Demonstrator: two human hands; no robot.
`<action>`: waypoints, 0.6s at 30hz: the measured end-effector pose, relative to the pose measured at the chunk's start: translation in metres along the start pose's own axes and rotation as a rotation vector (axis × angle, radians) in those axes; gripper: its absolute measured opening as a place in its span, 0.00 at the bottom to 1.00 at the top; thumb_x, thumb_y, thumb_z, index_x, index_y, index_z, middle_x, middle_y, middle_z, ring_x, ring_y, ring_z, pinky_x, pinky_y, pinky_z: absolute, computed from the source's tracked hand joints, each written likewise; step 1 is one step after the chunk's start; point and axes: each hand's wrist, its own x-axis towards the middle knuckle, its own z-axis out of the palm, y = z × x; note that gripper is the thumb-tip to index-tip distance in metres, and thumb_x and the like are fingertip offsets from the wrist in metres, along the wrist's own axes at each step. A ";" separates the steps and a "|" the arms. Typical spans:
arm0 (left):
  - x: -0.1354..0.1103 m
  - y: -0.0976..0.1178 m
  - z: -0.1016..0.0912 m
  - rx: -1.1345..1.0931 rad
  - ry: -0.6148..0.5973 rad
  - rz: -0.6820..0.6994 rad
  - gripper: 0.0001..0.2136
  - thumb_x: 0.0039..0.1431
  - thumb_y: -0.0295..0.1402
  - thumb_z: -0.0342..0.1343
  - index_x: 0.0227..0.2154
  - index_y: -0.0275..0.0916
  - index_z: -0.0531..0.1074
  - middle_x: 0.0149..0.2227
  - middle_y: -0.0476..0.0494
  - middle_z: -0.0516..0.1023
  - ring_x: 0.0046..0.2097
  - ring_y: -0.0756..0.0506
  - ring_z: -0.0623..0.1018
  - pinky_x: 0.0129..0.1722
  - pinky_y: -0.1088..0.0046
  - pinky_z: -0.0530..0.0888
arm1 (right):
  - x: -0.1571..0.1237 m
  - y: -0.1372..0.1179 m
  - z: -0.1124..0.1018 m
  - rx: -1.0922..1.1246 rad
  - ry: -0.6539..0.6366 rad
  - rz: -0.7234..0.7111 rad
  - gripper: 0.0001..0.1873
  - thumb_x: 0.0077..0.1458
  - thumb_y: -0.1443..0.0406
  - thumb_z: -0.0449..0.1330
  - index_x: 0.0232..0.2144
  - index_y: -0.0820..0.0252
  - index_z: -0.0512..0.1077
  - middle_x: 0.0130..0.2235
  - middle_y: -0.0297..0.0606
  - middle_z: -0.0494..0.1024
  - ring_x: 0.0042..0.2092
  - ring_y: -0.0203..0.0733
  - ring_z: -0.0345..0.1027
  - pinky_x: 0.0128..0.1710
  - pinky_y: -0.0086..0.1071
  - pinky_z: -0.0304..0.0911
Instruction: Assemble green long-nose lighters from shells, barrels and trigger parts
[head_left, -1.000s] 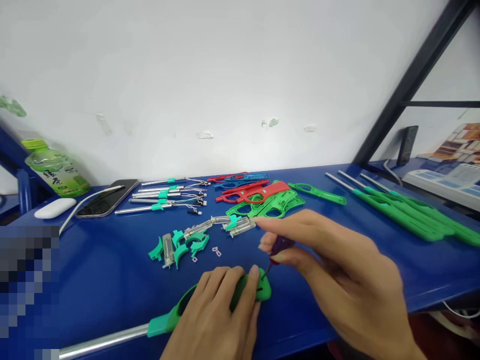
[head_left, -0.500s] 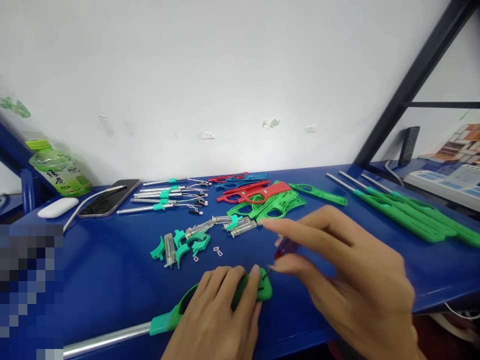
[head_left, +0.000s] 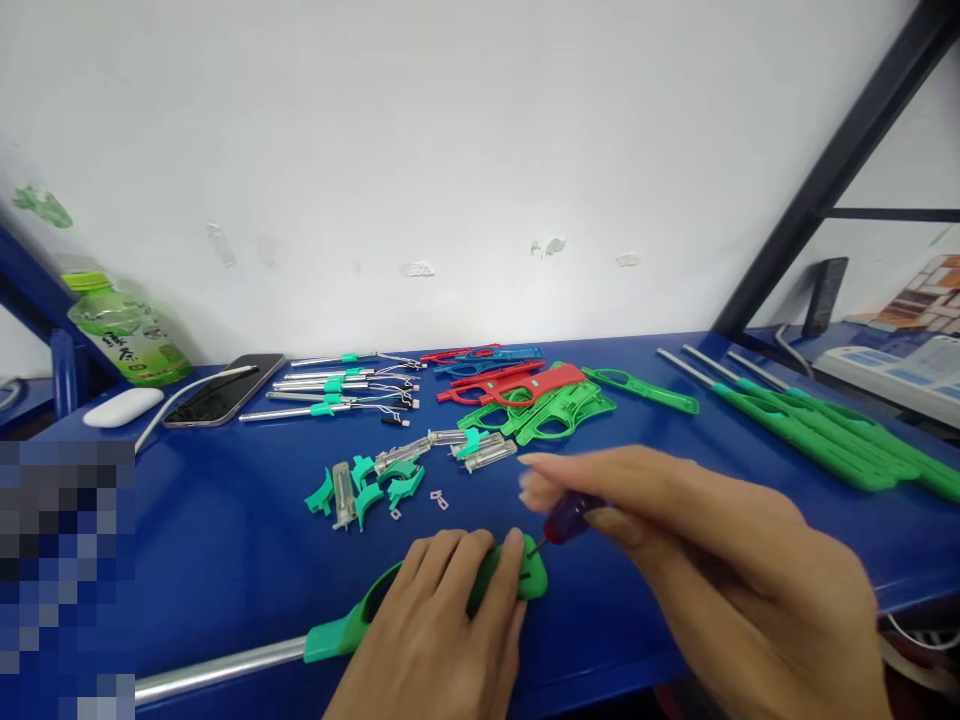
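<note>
My left hand [head_left: 435,620] lies over a green plastic handle [head_left: 517,578] with a metal tube [head_left: 217,672] running to the left, and presses it flat on the blue table [head_left: 225,540]. My right hand [head_left: 712,560] pinches a small screwdriver with a dark red grip [head_left: 568,515]. The screwdriver's thin tip touches the right end of the green handle, just beside my left fingertips.
Small teal clips and clear tubes [head_left: 375,480] lie just beyond my hands. Behind them are metal rods with wires [head_left: 337,390], red, blue and green handle shells [head_left: 525,395] and long green assembled pieces [head_left: 810,425]. A phone [head_left: 221,392], a white case [head_left: 124,406] and a bottle [head_left: 124,330] stand at the left.
My right hand's fingers opened out half a second ago and have closed again on the screwdriver grip, which has turned. My left hand and the green handle have stayed put.
</note>
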 end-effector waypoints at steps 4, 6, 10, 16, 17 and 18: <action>0.000 0.000 -0.001 -0.002 -0.004 0.005 0.21 0.77 0.29 0.47 0.69 0.33 0.64 0.54 0.36 0.82 0.51 0.36 0.84 0.49 0.55 0.86 | 0.001 0.000 0.002 -0.029 0.096 -0.056 0.17 0.67 0.74 0.66 0.52 0.49 0.82 0.38 0.29 0.82 0.38 0.32 0.78 0.39 0.22 0.76; 0.000 0.001 -0.002 0.002 0.015 0.007 0.21 0.78 0.29 0.46 0.69 0.33 0.64 0.53 0.36 0.83 0.51 0.36 0.84 0.48 0.55 0.86 | 0.002 0.000 0.001 -0.074 0.088 -0.062 0.13 0.67 0.72 0.67 0.49 0.51 0.83 0.38 0.31 0.80 0.38 0.33 0.78 0.38 0.24 0.76; 0.000 0.001 -0.001 0.020 0.009 0.008 0.20 0.78 0.30 0.46 0.67 0.34 0.66 0.52 0.36 0.82 0.50 0.36 0.84 0.46 0.55 0.86 | 0.002 0.001 -0.005 -0.024 0.038 -0.013 0.13 0.73 0.70 0.60 0.47 0.48 0.82 0.46 0.31 0.86 0.46 0.38 0.82 0.44 0.28 0.78; 0.001 0.002 -0.001 0.009 0.031 0.003 0.20 0.78 0.28 0.46 0.68 0.32 0.65 0.52 0.36 0.82 0.50 0.36 0.84 0.49 0.54 0.86 | 0.000 0.003 -0.002 -0.007 0.083 -0.018 0.12 0.69 0.72 0.65 0.47 0.48 0.82 0.38 0.30 0.85 0.37 0.38 0.79 0.35 0.29 0.76; 0.002 0.003 -0.001 -0.002 0.020 -0.002 0.20 0.77 0.28 0.46 0.68 0.32 0.66 0.52 0.36 0.82 0.50 0.36 0.84 0.49 0.54 0.86 | 0.000 0.003 0.000 -0.002 0.085 -0.030 0.11 0.68 0.72 0.65 0.46 0.49 0.82 0.37 0.30 0.84 0.36 0.37 0.78 0.34 0.28 0.75; 0.002 0.003 -0.001 -0.013 0.010 -0.004 0.20 0.77 0.28 0.47 0.68 0.33 0.66 0.52 0.37 0.82 0.50 0.36 0.83 0.49 0.54 0.86 | 0.001 0.003 0.002 0.003 0.091 -0.036 0.10 0.68 0.71 0.66 0.46 0.49 0.82 0.37 0.30 0.84 0.36 0.37 0.78 0.33 0.28 0.75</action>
